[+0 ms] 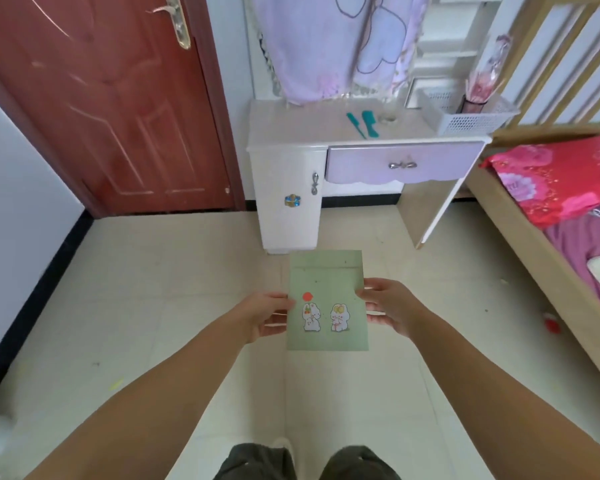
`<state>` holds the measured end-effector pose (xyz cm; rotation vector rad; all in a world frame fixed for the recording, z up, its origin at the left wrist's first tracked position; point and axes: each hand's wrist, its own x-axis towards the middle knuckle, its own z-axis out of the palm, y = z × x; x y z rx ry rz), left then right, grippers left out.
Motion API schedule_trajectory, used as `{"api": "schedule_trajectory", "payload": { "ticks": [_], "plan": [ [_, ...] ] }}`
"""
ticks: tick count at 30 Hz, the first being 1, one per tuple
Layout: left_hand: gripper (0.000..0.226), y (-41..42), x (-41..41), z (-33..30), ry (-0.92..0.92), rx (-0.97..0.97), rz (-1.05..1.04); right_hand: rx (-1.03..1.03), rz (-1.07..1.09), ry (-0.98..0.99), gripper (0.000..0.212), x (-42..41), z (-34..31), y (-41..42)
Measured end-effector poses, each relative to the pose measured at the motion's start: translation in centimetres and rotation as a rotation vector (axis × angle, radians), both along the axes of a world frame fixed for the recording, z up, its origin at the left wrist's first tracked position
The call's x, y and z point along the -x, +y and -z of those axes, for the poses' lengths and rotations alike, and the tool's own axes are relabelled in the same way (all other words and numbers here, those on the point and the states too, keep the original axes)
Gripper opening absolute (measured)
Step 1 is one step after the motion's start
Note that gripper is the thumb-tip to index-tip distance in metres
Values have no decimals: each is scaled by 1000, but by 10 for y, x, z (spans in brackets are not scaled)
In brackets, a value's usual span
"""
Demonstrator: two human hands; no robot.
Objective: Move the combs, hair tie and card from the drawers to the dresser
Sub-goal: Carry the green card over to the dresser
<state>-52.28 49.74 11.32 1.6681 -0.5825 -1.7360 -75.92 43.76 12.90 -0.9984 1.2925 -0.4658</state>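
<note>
while the arms are stretched out over the tiled floor (153, 289), a green card (327, 301) with two bunnies is held upright between both hands. the left hand (264, 315) has its grip pinched on the card's left edge, the right hand (392, 308) on its right edge. two teal combs (364, 124) are seen lying near the back edge of the white bench (291, 133), just left of a mesh basket (471, 121). the bench's lilac drawer (404, 164) is shut.
</note>
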Motion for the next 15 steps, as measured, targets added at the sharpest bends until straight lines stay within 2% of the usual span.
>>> {"api": "schedule_trajectory", "payload": {
  "ticks": [10,15],
  "plan": [
    [9,-301,-28,11,-31,47,65,80,43,26,13,-28,5,-286],
    [12,-440,-45,8,-93,107,21,98,10,67,24,-55,2,-441]
  ]
}}
